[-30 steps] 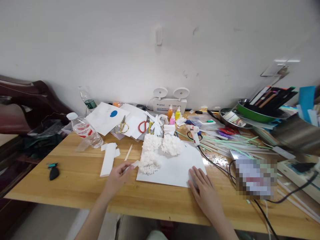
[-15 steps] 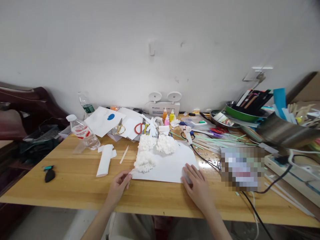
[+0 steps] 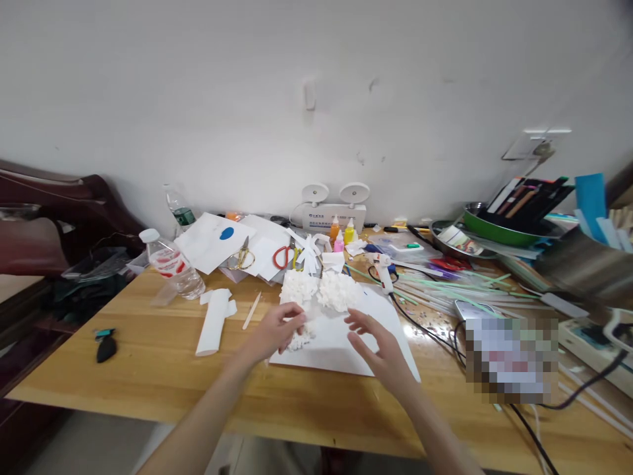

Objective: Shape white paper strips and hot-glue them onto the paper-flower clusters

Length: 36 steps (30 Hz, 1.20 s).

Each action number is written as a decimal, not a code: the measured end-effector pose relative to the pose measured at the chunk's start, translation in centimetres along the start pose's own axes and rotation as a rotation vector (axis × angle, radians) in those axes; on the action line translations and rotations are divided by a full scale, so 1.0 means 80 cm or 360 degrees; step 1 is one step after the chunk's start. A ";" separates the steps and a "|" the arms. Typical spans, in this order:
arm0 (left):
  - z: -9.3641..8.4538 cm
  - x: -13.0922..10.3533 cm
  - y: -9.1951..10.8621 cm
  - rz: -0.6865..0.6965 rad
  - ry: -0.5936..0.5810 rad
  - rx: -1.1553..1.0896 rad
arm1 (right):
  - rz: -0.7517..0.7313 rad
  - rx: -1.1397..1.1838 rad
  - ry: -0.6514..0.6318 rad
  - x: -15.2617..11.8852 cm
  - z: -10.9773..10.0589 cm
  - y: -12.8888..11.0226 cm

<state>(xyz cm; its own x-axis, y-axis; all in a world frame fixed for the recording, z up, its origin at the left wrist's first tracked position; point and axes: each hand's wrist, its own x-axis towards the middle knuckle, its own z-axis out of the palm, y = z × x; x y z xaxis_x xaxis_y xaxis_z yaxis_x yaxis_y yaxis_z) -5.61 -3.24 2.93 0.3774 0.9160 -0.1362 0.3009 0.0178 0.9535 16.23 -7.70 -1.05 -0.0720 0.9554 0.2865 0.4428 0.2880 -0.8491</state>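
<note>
A white sheet of paper (image 3: 366, 343) lies on the wooden table, bearing fluffy white clumps: one at the back left (image 3: 298, 287), one at the back right (image 3: 339, 291) and one at the front left (image 3: 301, 338). My left hand (image 3: 277, 330) hovers at the front left clump and hides part of it. Its fingers curl loosely, a small gap showing before the thumb, and I see nothing held. Over the right part of the sheet is my right hand (image 3: 378, 346), fingers apart and holding nothing.
A white paper tube (image 3: 212, 323) and a wooden stick (image 3: 252, 310) lie left of the sheet, near a water bottle (image 3: 173, 267). Scissors (image 3: 241, 257) rest on papers behind. A glue gun (image 3: 382, 272) and its black cable (image 3: 425, 326) lie to the right.
Both hands have lifted from the sheet's edges and moved inward above it. The paper's right front corner now shows, and the sheet looks slightly turned. The camera view has shifted.
</note>
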 end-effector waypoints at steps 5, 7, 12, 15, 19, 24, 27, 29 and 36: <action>0.012 0.048 0.044 0.0489 -0.0073 0.0633 | 0.0149 0.0261 -0.0112 0.072 0.006 -0.012; 0.014 0.059 0.041 0.0518 -0.0029 0.0656 | 0.0172 0.0379 -0.0081 0.087 0.009 -0.003; 0.015 0.066 0.008 0.0449 0.0121 0.0518 | 0.0264 0.0640 -0.0204 0.092 0.018 0.017; 0.014 0.061 -0.006 0.0428 0.0172 0.0496 | 0.0322 0.0685 -0.0291 0.087 0.022 0.018; 0.012 0.051 -0.005 0.0384 0.0062 0.0499 | 0.0389 0.0748 -0.0338 0.080 0.024 0.014; 0.015 0.045 0.000 0.0330 0.0021 0.0520 | 0.0472 0.0798 -0.0327 0.073 0.021 0.012; 0.020 0.044 -0.001 0.0365 0.0067 0.0530 | 0.0475 0.0827 -0.0331 0.069 0.021 0.013; 0.023 0.042 -0.001 0.0383 0.0081 0.0511 | 0.0466 0.0838 -0.0326 0.067 0.022 0.013; 0.028 0.045 -0.007 0.0446 0.0084 0.0473 | 0.0435 0.0879 -0.0331 0.060 0.020 0.004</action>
<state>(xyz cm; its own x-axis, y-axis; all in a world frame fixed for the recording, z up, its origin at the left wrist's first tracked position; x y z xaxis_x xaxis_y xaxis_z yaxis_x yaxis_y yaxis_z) -2.42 -0.88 1.33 0.4375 0.8884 0.1393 0.4354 -0.3448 0.8316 14.59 -2.88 -0.64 -0.2182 0.9758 -0.0169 -0.0510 -0.0287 -0.9983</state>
